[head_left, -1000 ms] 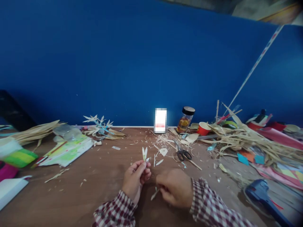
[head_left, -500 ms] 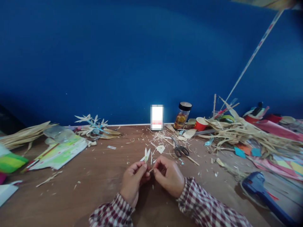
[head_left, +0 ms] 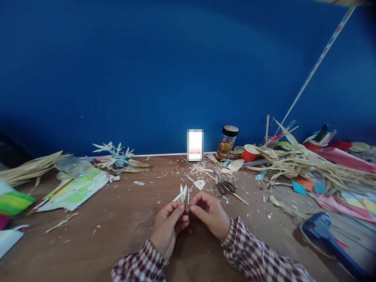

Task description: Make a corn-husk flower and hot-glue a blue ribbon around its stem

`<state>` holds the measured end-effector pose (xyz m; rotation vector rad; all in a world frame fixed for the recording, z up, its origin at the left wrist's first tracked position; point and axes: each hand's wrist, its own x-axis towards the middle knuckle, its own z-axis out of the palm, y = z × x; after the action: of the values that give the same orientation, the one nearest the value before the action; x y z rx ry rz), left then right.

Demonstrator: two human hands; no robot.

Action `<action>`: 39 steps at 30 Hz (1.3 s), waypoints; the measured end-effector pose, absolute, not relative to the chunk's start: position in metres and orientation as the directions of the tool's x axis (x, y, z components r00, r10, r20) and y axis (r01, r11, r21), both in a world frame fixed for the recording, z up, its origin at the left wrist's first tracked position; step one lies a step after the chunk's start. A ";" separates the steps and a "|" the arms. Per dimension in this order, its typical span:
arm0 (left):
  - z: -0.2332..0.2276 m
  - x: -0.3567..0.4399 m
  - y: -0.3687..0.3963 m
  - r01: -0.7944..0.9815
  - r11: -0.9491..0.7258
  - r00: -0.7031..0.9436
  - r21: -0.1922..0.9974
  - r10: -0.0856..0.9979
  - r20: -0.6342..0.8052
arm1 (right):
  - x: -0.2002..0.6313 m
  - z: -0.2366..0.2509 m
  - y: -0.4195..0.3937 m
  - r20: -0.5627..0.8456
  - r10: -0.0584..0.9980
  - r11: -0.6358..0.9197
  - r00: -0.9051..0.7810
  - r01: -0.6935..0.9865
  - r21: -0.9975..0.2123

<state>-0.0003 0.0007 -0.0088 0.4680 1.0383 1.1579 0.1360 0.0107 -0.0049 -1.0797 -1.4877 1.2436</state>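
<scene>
Both hands, left hand (head_left: 169, 223) and right hand (head_left: 210, 211), pinched shut on the pale petal cluster (head_left: 183, 192), just nearer than the scissors (head_left: 225, 187). Assembly seemed underway. Next probably needs steady fingertip pressure.

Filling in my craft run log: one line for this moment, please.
left hand: pinching pale leaf petals | right hand: at the same petals | scissors beyond on table

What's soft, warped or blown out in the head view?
Head view: edges smear, with the green bundle at far left blurred; the wall line bows from wide-angle distortion; the white card is a pixelated block; both hands, left hand and right hand, look fairly sharp.
</scene>
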 end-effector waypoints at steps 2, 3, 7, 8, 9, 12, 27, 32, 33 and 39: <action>-0.008 0.000 0.000 -0.510 0.383 0.047 0.770 0.907 -0.419 | 0.138 -0.002 0.011 0.114 0.981 0.128 -0.157 0.081 -0.988; -0.008 0.000 -0.001 -0.505 0.389 0.056 0.770 0.906 -0.421 | 0.138 -0.001 0.012 0.126 0.984 0.137 -0.126 0.084 -0.987; -0.007 0.002 -0.003 -0.479 0.423 0.108 0.769 0.898 -0.426 | 0.137 0.002 0.011 0.184 0.981 0.191 -0.058 0.169 -0.967; -0.007 0.002 -0.003 -0.472 0.431 0.120 0.769 0.896 -0.429 | 0.137 0.004 0.011 0.211 0.976 0.217 -0.048 0.212 -0.953; -0.007 0.002 -0.003 -0.466 0.437 0.128 0.770 0.894 -0.430 | 0.137 0.005 0.010 0.247 0.968 0.249 -0.038 0.259 -0.933; -0.008 0.003 -0.003 -0.456 0.446 0.133 0.770 0.890 -0.437 | 0.137 0.008 0.009 0.355 0.935 0.335 -0.018 0.383 -0.861; -0.013 0.003 -0.002 -0.416 0.472 0.170 0.777 0.880 -0.444 | 0.144 0.014 0.011 0.385 0.921 0.358 -0.048 0.493 -0.793; -0.012 0.003 -0.002 -0.413 0.477 0.165 0.776 0.877 -0.451 | 0.144 0.013 0.010 0.389 0.920 0.366 -0.059 0.492 -0.790; -0.012 0.003 -0.002 -0.414 0.477 0.167 0.775 0.877 -0.450 | 0.143 0.013 0.010 0.389 0.919 0.367 -0.061 0.492 -0.790; -0.015 0.001 -0.002 -0.406 0.479 0.201 0.778 0.878 -0.435 | 0.142 0.012 0.010 0.388 0.920 0.361 -0.053 0.498 -0.788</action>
<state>0.0010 -0.0022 -0.0151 0.5713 0.9999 0.9682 0.1421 0.0102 0.0121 -1.2716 -1.6956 0.5707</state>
